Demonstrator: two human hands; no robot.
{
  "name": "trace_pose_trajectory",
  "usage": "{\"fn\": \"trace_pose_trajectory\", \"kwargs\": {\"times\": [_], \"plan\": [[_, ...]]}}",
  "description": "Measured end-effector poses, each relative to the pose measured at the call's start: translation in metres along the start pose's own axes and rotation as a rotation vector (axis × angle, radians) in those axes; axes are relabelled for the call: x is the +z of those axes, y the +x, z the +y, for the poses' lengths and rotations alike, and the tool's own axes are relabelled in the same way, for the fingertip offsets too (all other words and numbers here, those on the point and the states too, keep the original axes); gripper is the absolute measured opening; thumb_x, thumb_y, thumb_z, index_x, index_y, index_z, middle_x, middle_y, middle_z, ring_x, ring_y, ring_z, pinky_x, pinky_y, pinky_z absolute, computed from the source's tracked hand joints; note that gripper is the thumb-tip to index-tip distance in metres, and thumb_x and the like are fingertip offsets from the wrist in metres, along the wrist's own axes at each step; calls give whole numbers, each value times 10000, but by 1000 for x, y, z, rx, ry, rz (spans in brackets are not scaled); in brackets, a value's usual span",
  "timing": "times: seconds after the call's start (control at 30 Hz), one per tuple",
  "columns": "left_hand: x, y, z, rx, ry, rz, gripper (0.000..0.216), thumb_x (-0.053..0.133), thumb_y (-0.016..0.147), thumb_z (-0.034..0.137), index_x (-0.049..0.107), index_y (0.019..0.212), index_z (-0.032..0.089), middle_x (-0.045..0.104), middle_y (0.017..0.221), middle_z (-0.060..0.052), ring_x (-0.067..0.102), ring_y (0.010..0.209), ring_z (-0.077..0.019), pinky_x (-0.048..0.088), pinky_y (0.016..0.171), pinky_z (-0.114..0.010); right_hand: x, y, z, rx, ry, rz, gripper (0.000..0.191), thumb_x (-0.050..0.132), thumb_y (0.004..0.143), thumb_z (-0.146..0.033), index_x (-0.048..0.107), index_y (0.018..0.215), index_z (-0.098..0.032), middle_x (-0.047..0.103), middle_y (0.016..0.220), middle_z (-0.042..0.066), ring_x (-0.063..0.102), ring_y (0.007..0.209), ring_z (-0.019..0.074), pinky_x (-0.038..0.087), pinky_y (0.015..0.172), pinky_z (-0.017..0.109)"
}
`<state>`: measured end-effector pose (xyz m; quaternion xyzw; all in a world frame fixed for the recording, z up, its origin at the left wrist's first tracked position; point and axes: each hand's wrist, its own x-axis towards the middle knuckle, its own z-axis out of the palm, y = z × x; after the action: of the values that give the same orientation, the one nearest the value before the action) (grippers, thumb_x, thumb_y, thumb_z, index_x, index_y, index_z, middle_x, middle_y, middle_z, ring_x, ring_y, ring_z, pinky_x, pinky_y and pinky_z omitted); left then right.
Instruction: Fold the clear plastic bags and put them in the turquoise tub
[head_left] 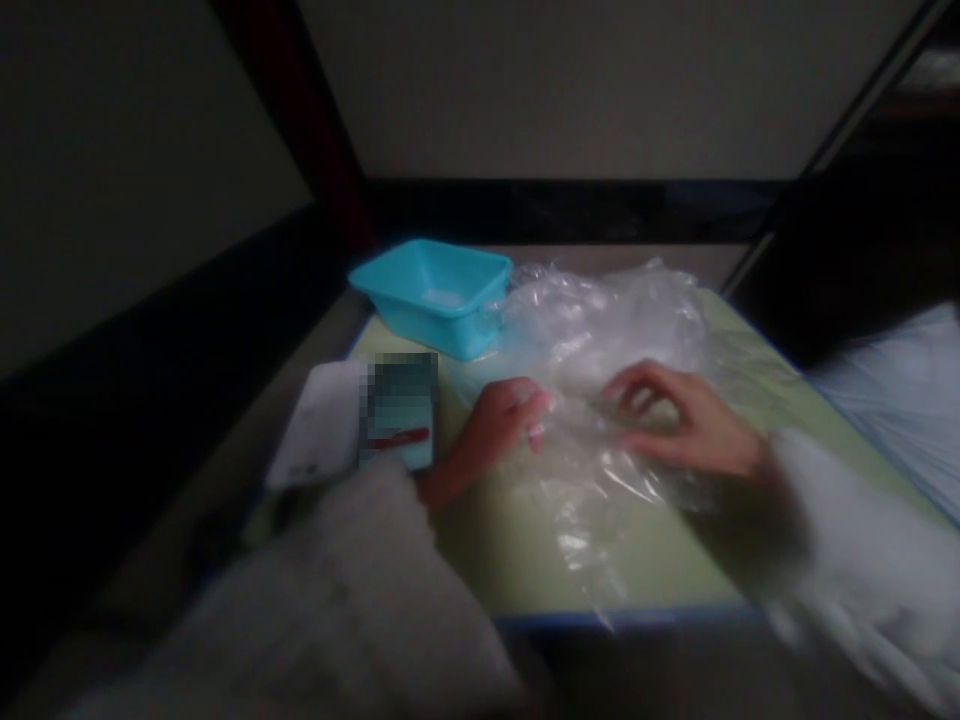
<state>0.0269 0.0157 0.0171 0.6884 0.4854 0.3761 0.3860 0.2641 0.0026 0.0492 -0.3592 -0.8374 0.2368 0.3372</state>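
Note:
Clear plastic bags (600,320) lie in a crumpled, shiny heap over the middle and back of the table. My left hand (499,425) is closed, its thumb and fingers pinching a part of this film. To its right, my right hand (686,425) holds its curved fingers and thumb apart at the near side of the heap. Whether those fingertips touch the film is blurred. A loose strip of the plastic hangs down toward the table's front edge between the two hands.
A turquoise plastic basin (465,335) stands at the back left, against the heap. Left of my left hand are a white box-like thing (315,425) and a partly blurred-out flat item (401,405) with a red mark. The pale yellow table (517,560) has a blue edge. White fabric shows at far right.

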Motion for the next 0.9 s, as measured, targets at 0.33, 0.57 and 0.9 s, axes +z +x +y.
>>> {"fn": "trace_pose_trajectory", "kwargs": {"times": [0.33,0.57,0.9], "plan": [[4,-2,2,-16,-33,-24,246,594,790,353,541,625,178,529,457,61,523,420,-102,371,434,-194,28,-1,-13,32,-11,-137,95,536,854,-249,528,781,-189,548,615,-30,501,516,100,384,482,213],[-3,1,-1,-43,-91,-96,168,680,730,297,595,694,157,565,431,59,435,353,-65,292,382,-165,22,3,-5,321,367,230,273,584,858,-425,492,714,-212,541,518,-42,496,427,100,357,383,203],[-4,0,2,-21,-103,-18,279,493,852,333,586,652,162,501,370,66,389,301,-62,288,373,-172,15,1,-9,528,843,-86,436,796,647,-272,572,1018,-231,653,742,-28,640,653,130,506,578,224]]}}
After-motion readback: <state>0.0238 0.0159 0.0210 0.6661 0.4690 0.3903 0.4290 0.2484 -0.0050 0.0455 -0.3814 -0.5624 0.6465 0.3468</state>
